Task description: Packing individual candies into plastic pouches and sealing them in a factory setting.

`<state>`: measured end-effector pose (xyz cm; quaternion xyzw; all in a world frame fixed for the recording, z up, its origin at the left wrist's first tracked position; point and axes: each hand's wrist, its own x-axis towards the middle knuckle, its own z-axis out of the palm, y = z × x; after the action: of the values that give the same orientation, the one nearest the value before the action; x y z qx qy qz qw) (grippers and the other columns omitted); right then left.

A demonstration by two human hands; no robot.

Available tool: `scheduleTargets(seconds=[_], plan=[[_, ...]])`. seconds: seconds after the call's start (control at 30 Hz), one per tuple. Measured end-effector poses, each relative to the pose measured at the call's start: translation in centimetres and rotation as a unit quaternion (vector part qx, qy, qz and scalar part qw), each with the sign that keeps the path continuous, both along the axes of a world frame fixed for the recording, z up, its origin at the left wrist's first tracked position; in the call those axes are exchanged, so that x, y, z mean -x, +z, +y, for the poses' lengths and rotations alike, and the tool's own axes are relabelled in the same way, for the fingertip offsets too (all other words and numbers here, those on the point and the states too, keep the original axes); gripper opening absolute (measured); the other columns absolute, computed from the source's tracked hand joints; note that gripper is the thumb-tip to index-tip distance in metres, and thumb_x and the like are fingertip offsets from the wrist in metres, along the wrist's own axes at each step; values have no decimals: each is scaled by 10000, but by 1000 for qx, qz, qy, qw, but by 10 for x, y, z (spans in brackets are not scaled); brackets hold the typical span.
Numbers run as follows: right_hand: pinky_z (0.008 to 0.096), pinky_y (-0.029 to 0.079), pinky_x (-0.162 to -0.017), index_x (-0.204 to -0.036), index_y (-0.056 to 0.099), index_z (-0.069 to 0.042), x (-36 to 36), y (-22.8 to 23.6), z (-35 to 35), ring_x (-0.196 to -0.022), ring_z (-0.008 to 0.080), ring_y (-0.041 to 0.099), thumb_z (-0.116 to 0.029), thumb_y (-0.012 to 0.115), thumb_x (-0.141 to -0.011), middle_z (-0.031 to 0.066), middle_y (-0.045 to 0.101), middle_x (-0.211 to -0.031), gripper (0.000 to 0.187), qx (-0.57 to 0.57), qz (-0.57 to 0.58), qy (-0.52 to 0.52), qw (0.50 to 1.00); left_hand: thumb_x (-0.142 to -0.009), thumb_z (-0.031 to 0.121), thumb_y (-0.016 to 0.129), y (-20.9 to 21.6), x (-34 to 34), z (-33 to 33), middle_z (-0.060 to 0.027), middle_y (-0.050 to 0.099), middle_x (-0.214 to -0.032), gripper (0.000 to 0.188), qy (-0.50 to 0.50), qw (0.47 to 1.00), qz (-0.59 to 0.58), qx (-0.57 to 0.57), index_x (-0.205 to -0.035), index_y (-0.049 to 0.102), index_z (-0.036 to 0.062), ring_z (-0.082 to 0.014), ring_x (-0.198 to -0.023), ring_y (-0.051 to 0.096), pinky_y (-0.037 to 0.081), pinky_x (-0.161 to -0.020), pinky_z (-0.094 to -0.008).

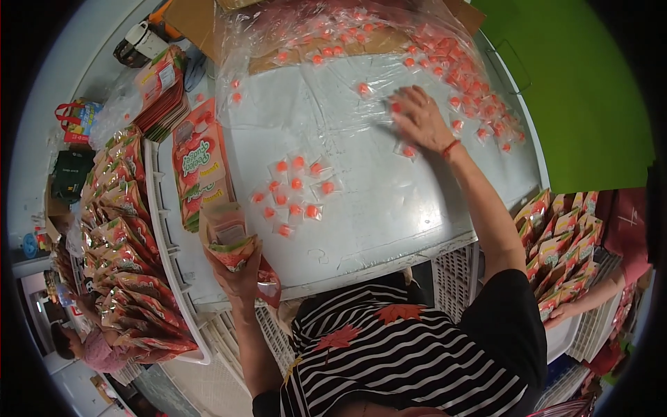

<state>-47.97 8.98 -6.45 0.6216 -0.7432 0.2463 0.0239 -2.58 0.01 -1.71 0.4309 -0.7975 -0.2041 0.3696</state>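
Two hands busy: my left hand (pixel 240 274) grips an open orange printed pouch (pixel 228 240) at lower left. My right hand (pixel 419 118), fingers spread, presses small clear-wrapped orange candies (pixel 295 191) on the white tabletop (pixel 389 201) at upper centre.

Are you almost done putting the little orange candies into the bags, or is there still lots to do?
Lots looks done: a long row of filled pouches stands in the crate on the left. Right now the left hand holds an open pouch, and the right hand reaches into loose wrapped candies on the plastic sheet. Still left: that big scatter, a small candy cluster, and flat empty pouches.
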Motion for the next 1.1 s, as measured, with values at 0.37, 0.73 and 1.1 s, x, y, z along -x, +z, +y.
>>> scheduleTargets(seconds=[0.37, 0.73, 1.1], plan=[[523, 296, -1020, -1135, 608, -109, -150, 7, -14, -1254, 431, 352, -310, 541, -892, 176, 474, -1280, 323, 20, -53, 20, 998, -651, 67, 832, 11, 4, 4, -138, 583, -1047, 754, 14, 998, 39, -39, -1249, 393, -64, -201, -869, 578, 479, -805, -324], [524, 325, -1003, -1175, 561, -28, 20, -25, -55, -1230, 355, 438, -294, 510, -921, 186, 518, -1282, 372, 7, 90, -135, 987, -629, 115, 848, 2, -19, 15, -156, 578, -1059, 791, 79, 995, 48, -42, -1252, 396, -67, -221, -906, 573, 480, -812, -333], [541, 245, -1068, -1331, 454, -113, -168, 20, -28, -1308, 448, 288, -475, 649, -794, 196, 334, -1422, 677, -36, -26, 157, 987, -653, 169, 820, 21, -22, 12, -200, 549, -1182, 911, 22, 994, -8, -103, -1392, 304, 37, -330, -1019, 594, 480, -869, -396]])
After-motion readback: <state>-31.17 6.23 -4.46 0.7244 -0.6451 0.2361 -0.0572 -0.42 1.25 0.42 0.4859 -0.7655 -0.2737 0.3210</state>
